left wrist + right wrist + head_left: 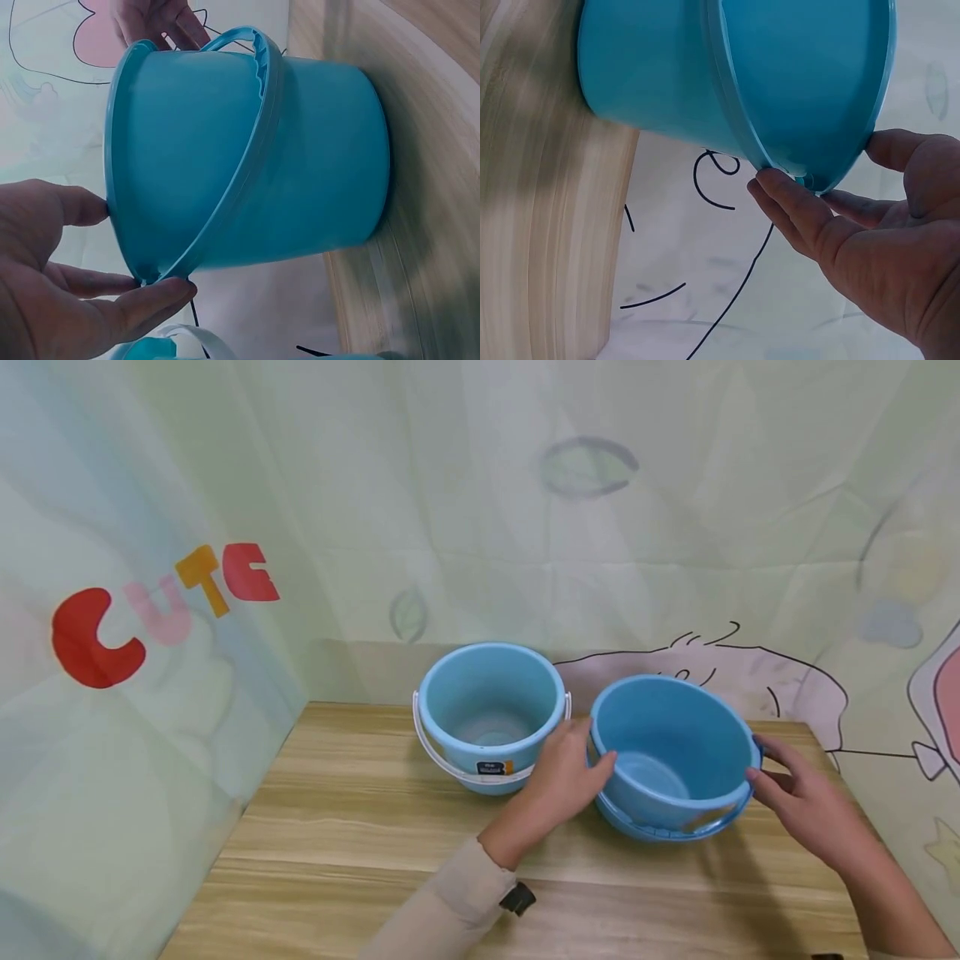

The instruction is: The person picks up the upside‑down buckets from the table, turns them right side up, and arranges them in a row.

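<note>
A darker blue bucket (675, 752) stands at the right of the table, its mouth facing up and its blue handle (232, 180) hanging down along the near side. My left hand (566, 768) holds its rim from the left, thumb on the lip and fingers by the handle joint. On the opposite side, my right hand (798, 793) grips the rim in the same way, with thumb and fingertips around the edge. Whether the bucket's base fully touches the wood is hard to tell. Just left of it sits a lighter blue bucket (468, 760) with a white handle and a label.
The wood-grain table (337, 827) carries both buckets. Behind it hangs a printed curtain (480, 510) with cartoon drawings, and colored letters mark the left one (97, 643). A small black object (827, 957) shows at the table's near right edge.
</note>
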### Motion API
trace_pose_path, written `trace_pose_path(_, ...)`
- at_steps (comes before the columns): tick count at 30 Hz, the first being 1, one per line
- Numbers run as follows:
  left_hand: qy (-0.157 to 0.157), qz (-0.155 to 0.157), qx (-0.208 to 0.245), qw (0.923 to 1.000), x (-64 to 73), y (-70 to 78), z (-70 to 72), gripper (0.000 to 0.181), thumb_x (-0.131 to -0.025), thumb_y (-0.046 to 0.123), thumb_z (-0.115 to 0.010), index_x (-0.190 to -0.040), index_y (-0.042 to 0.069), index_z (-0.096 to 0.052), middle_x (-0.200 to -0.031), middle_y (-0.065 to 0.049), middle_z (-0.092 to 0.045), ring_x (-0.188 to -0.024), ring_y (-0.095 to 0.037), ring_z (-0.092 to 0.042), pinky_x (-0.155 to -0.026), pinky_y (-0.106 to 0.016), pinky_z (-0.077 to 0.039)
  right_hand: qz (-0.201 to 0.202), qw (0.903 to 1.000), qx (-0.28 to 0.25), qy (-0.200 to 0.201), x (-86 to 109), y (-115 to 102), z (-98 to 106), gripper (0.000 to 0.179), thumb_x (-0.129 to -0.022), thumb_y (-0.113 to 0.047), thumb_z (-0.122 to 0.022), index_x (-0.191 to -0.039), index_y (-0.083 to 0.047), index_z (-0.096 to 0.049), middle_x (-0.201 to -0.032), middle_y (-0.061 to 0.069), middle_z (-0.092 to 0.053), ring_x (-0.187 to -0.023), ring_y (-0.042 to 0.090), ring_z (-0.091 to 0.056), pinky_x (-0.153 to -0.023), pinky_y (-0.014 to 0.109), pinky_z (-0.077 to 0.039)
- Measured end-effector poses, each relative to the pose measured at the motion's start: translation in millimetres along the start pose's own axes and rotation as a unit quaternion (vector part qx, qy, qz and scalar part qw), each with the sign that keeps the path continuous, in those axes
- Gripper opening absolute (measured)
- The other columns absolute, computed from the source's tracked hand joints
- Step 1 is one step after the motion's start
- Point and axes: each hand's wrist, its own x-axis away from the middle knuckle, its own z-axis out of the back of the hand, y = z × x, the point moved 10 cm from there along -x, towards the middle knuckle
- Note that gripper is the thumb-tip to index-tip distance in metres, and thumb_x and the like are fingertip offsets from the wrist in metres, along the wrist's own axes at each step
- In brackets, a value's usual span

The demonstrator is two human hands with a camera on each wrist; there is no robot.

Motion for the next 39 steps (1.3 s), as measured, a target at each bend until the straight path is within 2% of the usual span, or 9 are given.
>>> trace_pose_path(5,0.002,0.007,-0.007,0.9999,-4.5,-0.5,-1.6,0.055,-0.1,0.027,-0.067,-0.146,-0.001,-0.054,-0.14,-0.014,-0.061,-0.132,-0.024,-0.056,-0.106,-0.04,-0.053,-0.007,1.0,0.003,0.003,-4.7,1.0,1.0,0.068,-0.111,-0.03,-0.047,-0.161,0.006,-0.018,-0.156,0.041,-0.031,-0.128,0.063,-0.05,-0.087,0.068,-0.055)
trace_pose_path(12,-0.001,0.031,0.008,0.9995,-10.8,-4.4,-4.7,0.055,-0.102,0.029,-0.064,-0.148,0.001,-0.052,-0.143,-0.014,-0.058,-0.133,-0.024,-0.056,-0.105,-0.041,-0.054,-0.012,0.9999,0.005,0.01,-11.1,2.3,1.8,0.067,-0.111,-0.03,-0.045,-0.162,0.004,-0.017,-0.156,0.042,-0.03,-0.127,0.064,-0.05,-0.085,0.067,-0.056)
trace_pose_path(20,0.007,0.023,0.025,0.9994,-16.9,-4.1,-7.3,0.056,-0.103,0.027,-0.061,-0.152,0.003,-0.048,-0.146,-0.014,-0.055,-0.133,-0.025,-0.055,-0.103,-0.044,-0.055,-0.021,0.9992,0.011,0.033,-15.8,3.9,3.9,0.067,-0.111,-0.034,-0.044,-0.162,0.003,-0.019,-0.148,0.046,-0.039,-0.125,0.063,-0.052,-0.087,0.069,-0.053)
trace_pose_path(23,0.005,0.022,0.023,0.9995,-19.8,-4.5,-9.9,0.061,-0.102,0.028,-0.06,-0.154,0.002,-0.044,-0.151,-0.016,-0.051,-0.139,-0.026,-0.05,-0.108,-0.045,-0.052,-0.024,0.9988,0.015,0.039,-18.3,3.9,4.7,0.067,-0.112,-0.034,-0.042,-0.162,0.004,-0.019,-0.146,0.046,-0.041,-0.125,0.063,-0.052,-0.088,0.07,-0.051)
trace_pose_path(30,-0.01,0.037,0.036,0.9986,-25.7,-7.2,-15.1,0.068,-0.103,0.029,-0.059,-0.159,-0.002,-0.033,-0.164,-0.019,-0.035,-0.154,-0.03,-0.032,-0.117,-0.046,-0.042,-0.017,0.9977,0.027,0.059,-24.9,0.9,7.5,0.064,-0.112,-0.031,-0.043,-0.16,0.006,-0.024,-0.142,0.047,-0.045,-0.122,0.062,-0.055,-0.087,0.071,-0.052)
trace_pose_path(39,-0.025,0.064,0.053,0.9962,-29.9,-12.2,-20.7,0.075,-0.104,0.034,-0.058,-0.163,0.001,-0.023,-0.171,-0.019,-0.018,-0.159,-0.032,-0.019,-0.123,-0.048,-0.033,-0.015,0.9952,0.021,0.094,-30.2,-1.1,8.8,0.061,-0.111,-0.03,-0.044,-0.159,0.004,-0.029,-0.145,0.046,-0.042,-0.121,0.061,-0.056,-0.089,0.071,-0.051)
